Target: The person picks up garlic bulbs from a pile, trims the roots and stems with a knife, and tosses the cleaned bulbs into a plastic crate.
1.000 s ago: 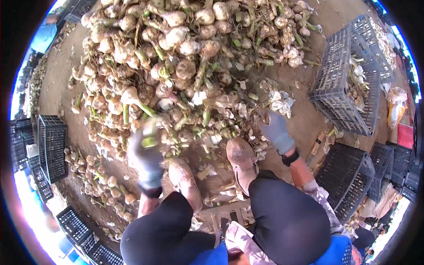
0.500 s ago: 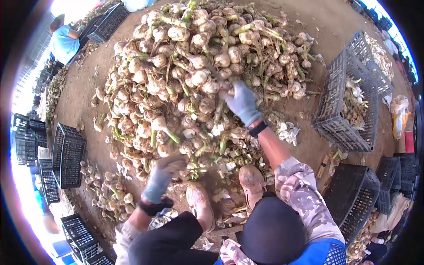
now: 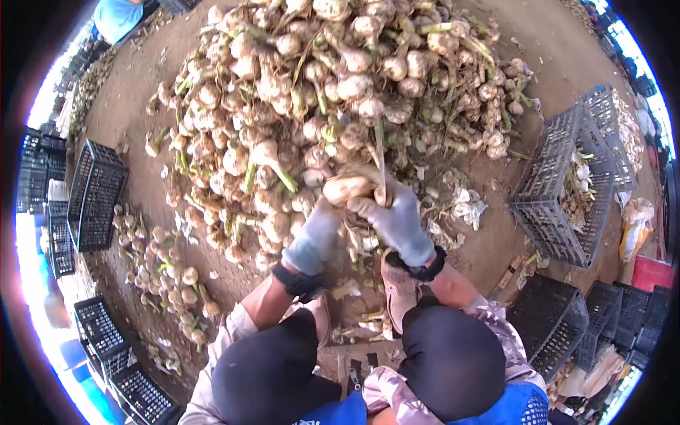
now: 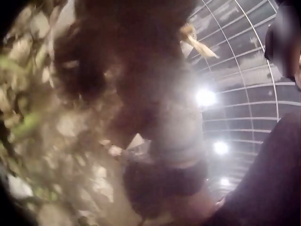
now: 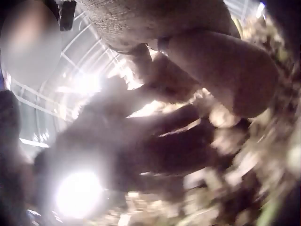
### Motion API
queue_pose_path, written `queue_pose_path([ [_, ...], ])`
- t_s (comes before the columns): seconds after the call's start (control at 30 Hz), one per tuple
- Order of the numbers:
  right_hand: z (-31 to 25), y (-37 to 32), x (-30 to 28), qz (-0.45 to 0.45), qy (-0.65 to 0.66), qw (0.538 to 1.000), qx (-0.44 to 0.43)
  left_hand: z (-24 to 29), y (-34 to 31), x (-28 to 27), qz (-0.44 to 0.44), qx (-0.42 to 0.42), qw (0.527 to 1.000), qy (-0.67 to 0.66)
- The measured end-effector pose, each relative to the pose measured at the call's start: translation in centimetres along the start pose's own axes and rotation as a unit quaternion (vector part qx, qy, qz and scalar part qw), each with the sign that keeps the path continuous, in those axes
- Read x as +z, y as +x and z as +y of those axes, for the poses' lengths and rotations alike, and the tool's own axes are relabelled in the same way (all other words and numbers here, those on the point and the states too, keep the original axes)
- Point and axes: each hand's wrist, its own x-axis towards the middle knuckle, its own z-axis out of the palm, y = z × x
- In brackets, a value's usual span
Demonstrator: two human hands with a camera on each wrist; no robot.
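Observation:
In the head view, both gloved hands meet over the near side of a large heap of garlic (image 3: 276,85). Blurred, my left hand (image 3: 315,237) grips a pale garlic bulb (image 3: 346,190), its brown-stained fingers around it. My right hand (image 3: 397,221) closes on the same garlic from the right, thumb and fingers curled. A thin pale stalk (image 3: 381,152) rises just above the right fingers. The right wrist view shows a curled gloved finger (image 5: 225,70) close up; the grasp itself is dark there. A dry, pale strip (image 4: 201,46) sticks out past the left hand.
Smaller garlic bulbs (image 3: 166,269) lie scattered at the left. Black crates (image 3: 98,195) stand along the left side, and a grey crate (image 3: 559,191) holding garlic scraps is at the right. Beside it lies a plastic bag (image 3: 636,230). The person's shoes (image 3: 397,287) border the heap.
The left hand went from the near left edge toward the middle. The right hand reached into the heap, then drew back toward the body with garlic. Both hands now come together.

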Motion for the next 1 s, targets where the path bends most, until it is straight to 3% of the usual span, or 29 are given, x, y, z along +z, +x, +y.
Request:
queue_pose_path([
  [0.03,-0.4,-1.4,-0.2,-0.008,-0.018,1.0,0.003,-0.2,-1.2,0.6,0.025,-0.154,0.941,-0.299],
  [0.07,-1.7,-1.6,-1.5,-0.071,-0.052,0.994,0.068,-0.1,-1.2,0.8,0.095,-0.223,0.909,-0.339],
  [0.13,1.7,-1.9,-3.9,-0.029,-0.199,0.972,-0.122,2.0,-1.4,0.0,0.042,-0.162,0.985,-0.048],
  [0.17,0.5,-2.0,-4.7,-0.051,-0.38,0.916,-0.119,0.0,-1.7,0.9,0.099,-0.196,0.961,-0.17],
  [0.2,0.1,-2.4,-4.7,-0.05,-0.381,0.916,-0.111,-1.0,-2.1,1.1,0.091,-0.209,0.964,-0.138],
  [0.23,-0.2,-2.9,-4.4,-0.074,-0.398,0.908,-0.105,-1.9,-2.8,1.2,0.052,-0.116,0.992,0.017],
  [0.27,-0.2,-3.3,-3.9,-0.096,-0.413,0.9,-0.097,-1.4,-2.8,1.3,0.01,-0.017,0.985,0.171],
  [0.3,0.0,-3.3,-3.5,-0.068,-0.395,0.907,-0.126,-0.8,-3.2,1.6,-0.03,0.02,0.915,0.401],
  [0.33,0.1,-3.2,-3.5,-0.068,-0.395,0.908,-0.123,-0.3,-3.0,1.3,-0.032,0.019,0.916,0.4],
  [0.43,0.4,-3.4,-3.6,-0.081,-0.44,0.89,-0.084,2.1,-2.1,-0.4,-0.098,-0.034,0.984,0.147],
  [0.47,0.4,-3.7,-3.5,-0.079,-0.438,0.892,-0.078,2.0,-2.2,0.2,-0.104,-0.037,0.983,0.145],
  [0.53,-0.1,-4.0,-3.0,-0.099,-0.431,0.894,-0.075,1.0,-2.7,1.8,0.026,-0.175,0.984,-0.02],
  [0.57,-0.4,-4.1,-2.9,-0.094,-0.446,0.887,-0.068,-1.3,-3.6,2.1,-0.008,-0.151,0.984,0.093],
  [0.6,-0.5,-4.3,-2.9,-0.094,-0.445,0.888,-0.065,-1.4,-3.6,2.3,-0.011,-0.153,0.984,0.092],
  [0.67,-0.6,-4.4,-2.9,-0.107,-0.465,0.878,-0.028,-1.6,-3.4,2.7,0.024,-0.044,0.976,0.212],
  [0.7,-0.4,-4.5,-3.0,-0.106,-0.464,0.879,-0.026,-2.1,-3.5,2.7,-0.004,-0.108,0.98,0.168],
  [0.83,1.1,-4.8,-4.1,-0.129,-0.49,0.859,-0.067,-1.1,-3.6,3.1,-0.053,-0.189,0.975,0.107],
  [0.87,1.4,-5.0,-4.2,-0.138,-0.498,0.853,-0.072,-0.9,-3.6,3.9,0.042,-0.229,0.966,-0.11],
  [0.9,1.6,-5.1,-4.2,-0.136,-0.493,0.856,-0.068,-0.6,-3.8,4.3,0.135,-0.259,0.901,-0.319],
  [0.93,1.8,-5.0,-4.3,-0.127,-0.48,0.865,-0.071,-0.5,-3.8,3.7,0.132,-0.263,0.901,-0.317],
  [0.97,1.9,-4.7,-4.7,-0.116,-0.469,0.872,-0.074,-0.2,-3.2,2.6,-0.001,-0.171,0.985,-0.011],
  [1.0,2.4,-4.7,-5.2,-0.113,-0.469,0.873,-0.073,0.0,-2.9,2.1,-0.134,-0.055,0.944,0.297],
])
